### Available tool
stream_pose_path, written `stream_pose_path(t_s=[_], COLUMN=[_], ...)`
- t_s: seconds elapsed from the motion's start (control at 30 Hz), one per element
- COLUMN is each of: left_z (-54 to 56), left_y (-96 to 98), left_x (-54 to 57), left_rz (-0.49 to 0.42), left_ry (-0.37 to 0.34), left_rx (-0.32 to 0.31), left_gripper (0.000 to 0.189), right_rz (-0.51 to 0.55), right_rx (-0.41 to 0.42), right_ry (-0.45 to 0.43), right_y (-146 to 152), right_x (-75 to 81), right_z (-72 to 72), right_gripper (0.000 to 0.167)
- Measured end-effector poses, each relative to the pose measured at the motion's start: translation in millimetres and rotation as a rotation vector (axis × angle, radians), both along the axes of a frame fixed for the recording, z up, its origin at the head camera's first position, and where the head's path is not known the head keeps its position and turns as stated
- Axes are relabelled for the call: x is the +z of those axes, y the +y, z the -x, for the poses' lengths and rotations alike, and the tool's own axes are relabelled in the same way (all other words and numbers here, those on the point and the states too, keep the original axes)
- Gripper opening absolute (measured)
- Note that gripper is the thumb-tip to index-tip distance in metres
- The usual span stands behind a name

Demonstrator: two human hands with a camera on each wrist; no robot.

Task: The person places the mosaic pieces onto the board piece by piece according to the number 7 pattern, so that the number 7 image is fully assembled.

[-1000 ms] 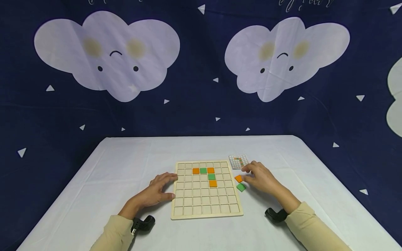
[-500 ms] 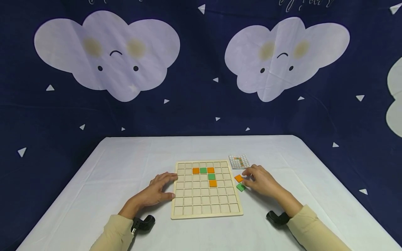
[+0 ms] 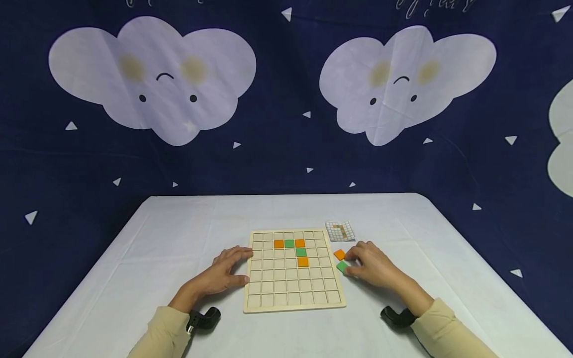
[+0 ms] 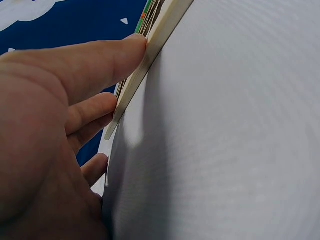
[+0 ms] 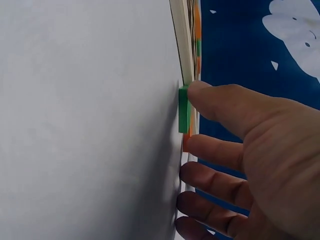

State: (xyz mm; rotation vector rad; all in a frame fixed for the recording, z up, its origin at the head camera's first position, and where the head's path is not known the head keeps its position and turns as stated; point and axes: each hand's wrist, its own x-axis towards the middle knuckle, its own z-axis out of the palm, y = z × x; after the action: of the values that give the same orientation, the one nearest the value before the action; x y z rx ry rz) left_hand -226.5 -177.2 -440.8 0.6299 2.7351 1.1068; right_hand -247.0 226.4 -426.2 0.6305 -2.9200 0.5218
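Observation:
A light wooden grid board (image 3: 295,310) lies flat on the white table. In its squares sit orange and green tiles, including a green one (image 3: 289,243) in the far row. My left hand (image 3: 219,272) rests at the board's left side, its thumb and fingertips against the edge, as the left wrist view also shows. Right of the board lie a loose orange tile (image 3: 339,254) and, nearer me, a loose green tile (image 3: 341,266). My right hand (image 3: 376,263) touches the green tile (image 5: 183,112) with the thumb; its index fingertip is right by the orange tile.
A small printed card (image 3: 340,231) with a coloured grid pattern lies beyond the board's far right corner. White cloth (image 3: 188,219) covers the table. Behind it hangs a dark blue curtain (image 3: 286,169) with clouds and triangles. Each wrist wears a black camera mount (image 3: 205,318).
My right hand has moved toward me, its thumb going from beside the orange tile to the green tile. The left hand and the board stay where they were.

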Motion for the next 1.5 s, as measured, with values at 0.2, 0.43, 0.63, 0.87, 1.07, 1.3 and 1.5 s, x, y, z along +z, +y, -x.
stream_pose_path(t_s=[0.2, 0.43, 0.63, 0.87, 1.07, 1.3, 1.5], left_z=[0.2, -0.4, -0.4, -0.3, -0.3, -1.2, -0.9], left_y=[-0.5, -0.4, -0.5, -0.1, -0.2, -0.8, -0.3], left_x=[-0.4, -0.2, -0.9, -0.8, -0.7, -0.6, -0.6], left_rz=[0.0, 0.004, -0.002, 0.004, 0.005, -0.001, 0.002], left_ry=[-0.005, -0.006, 0.017, 0.013, 0.019, 0.043, 0.025], left_rx=[0.0, 0.003, -0.012, -0.006, -0.008, -0.019, -0.013], left_gripper=[0.062, 0.063, 0.062, 0.062, 0.062, 0.061, 0.062], right_rz=[-0.025, -0.051, -0.052, -0.042, -0.03, -0.013, 0.008], right_rx=[0.004, -0.007, -0.032, -0.041, -0.03, -0.037, -0.058], right_ry=[0.016, 0.026, 0.021, 0.019, 0.031, 0.043, 0.043], right_y=[-5.2, -8.0, -7.0, -6.1, -5.2, -3.7, -1.6], right_x=[0.4, 1.5, -0.3, -1.3, -1.5, -3.5, -2.9], right_z=[-1.5, -3.3, -2.8, -2.1, -3.4, -3.6, -3.6], right_gripper=[0.032, 0.031, 0.027, 0.022, 0.021, 0.02, 0.02])
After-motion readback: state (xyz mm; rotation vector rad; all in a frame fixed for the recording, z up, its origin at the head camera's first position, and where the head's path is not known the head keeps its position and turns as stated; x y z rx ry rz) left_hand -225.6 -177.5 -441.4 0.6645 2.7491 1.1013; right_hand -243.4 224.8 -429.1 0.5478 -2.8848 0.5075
